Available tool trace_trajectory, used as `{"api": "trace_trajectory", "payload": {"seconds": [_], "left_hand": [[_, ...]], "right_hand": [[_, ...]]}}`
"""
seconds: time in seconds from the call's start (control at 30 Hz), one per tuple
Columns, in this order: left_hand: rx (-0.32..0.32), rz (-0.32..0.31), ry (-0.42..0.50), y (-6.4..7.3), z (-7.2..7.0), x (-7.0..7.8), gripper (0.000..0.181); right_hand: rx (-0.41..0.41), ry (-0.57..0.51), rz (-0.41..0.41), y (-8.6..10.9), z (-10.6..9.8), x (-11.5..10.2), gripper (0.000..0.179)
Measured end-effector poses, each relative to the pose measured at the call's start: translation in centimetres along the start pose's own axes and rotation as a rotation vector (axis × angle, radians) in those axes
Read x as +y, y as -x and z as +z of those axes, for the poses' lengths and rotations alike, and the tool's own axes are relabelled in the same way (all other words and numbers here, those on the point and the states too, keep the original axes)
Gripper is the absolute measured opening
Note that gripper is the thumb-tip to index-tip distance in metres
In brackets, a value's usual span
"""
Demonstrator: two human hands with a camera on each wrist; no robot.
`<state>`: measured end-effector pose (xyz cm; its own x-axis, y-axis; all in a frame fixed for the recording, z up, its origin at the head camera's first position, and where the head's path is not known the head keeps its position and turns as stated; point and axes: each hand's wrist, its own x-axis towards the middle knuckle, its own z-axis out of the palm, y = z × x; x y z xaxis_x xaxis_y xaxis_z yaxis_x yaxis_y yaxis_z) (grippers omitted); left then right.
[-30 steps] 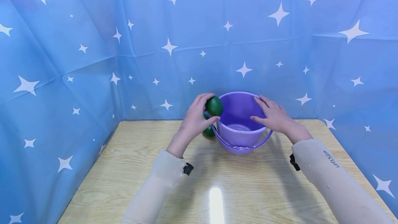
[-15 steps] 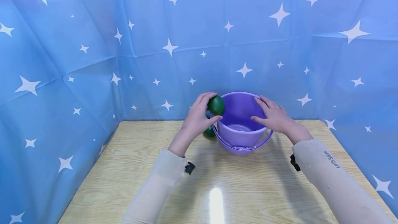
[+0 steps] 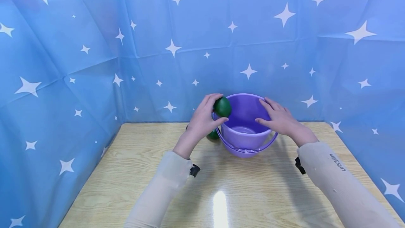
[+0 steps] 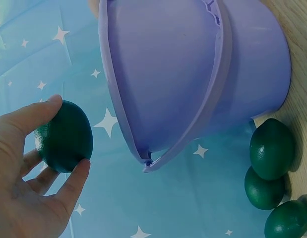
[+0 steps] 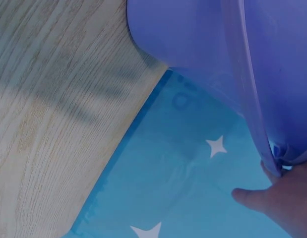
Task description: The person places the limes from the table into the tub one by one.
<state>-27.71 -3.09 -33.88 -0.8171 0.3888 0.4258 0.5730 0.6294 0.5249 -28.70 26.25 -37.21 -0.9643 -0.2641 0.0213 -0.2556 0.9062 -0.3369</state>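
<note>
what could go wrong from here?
1. The smooth green fruit, pinched by the left hand, might slip.
2. It hangs near the rim of the purple bucket; an early release could drop it outside.
3. Three other fruits lie loose near the bucket; a bump might roll them.

Starry drapes [image 3: 202, 20] wall this table [image 3: 126, 171] into a booth

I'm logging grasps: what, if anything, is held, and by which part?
The left hand holds a green oval object by opposite sides. The right hand is at the purple bucket; any hold is unclear.
</note>
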Motion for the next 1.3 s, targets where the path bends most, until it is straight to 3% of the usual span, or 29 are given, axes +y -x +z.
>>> {"api": "trace_trajectory", "payload": {"seconds": [1.3], "left_hand": [[-0.059, -0.005, -0.030, -1.0, 1.5, 1.4, 0.075]], "right_hand": [[0.000, -0.006, 0.007, 0.0, 0.1, 0.0, 0.087]]}}
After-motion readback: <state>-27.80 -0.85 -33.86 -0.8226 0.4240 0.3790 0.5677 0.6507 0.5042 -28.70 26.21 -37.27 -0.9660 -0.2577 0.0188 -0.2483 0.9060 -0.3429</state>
